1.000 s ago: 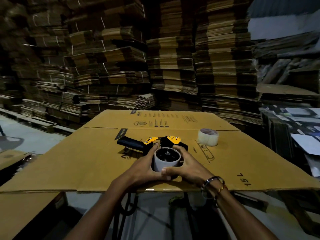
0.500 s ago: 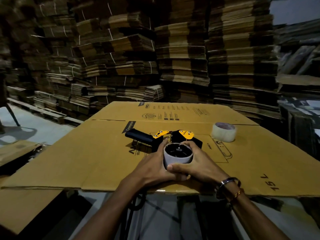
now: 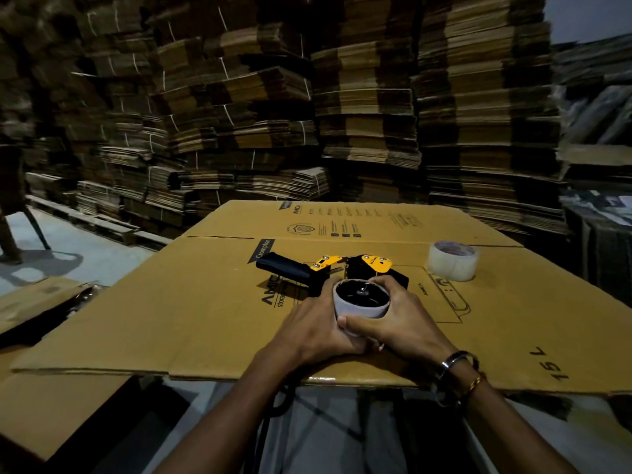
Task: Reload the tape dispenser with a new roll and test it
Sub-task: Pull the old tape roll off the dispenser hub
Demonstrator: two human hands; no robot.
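A black and yellow tape dispenser (image 3: 345, 268) lies on its side on a flattened cardboard box (image 3: 191, 302), its black handle pointing left. A pale, empty-looking tape core (image 3: 359, 311) sits on the dispenser's spool. My left hand (image 3: 311, 328) and my right hand (image 3: 400, 323) both grip this core, one from each side, with the right thumb across its near face. A fresh roll of clear tape (image 3: 452, 260) stands apart on the cardboard, to the right and farther back.
Tall stacks of flattened cartons (image 3: 342, 114) wall off the back. The cardboard's near edge (image 3: 307, 379) overhangs a stand in front of me. More cardboard sheets (image 3: 37, 398) lie lower at the left, and a concrete floor (image 3: 68, 254) shows beyond them.
The camera has drifted slightly left and closer. Both hands keep the same grip on the core, and the dispenser and fresh roll have not moved on the cardboard.
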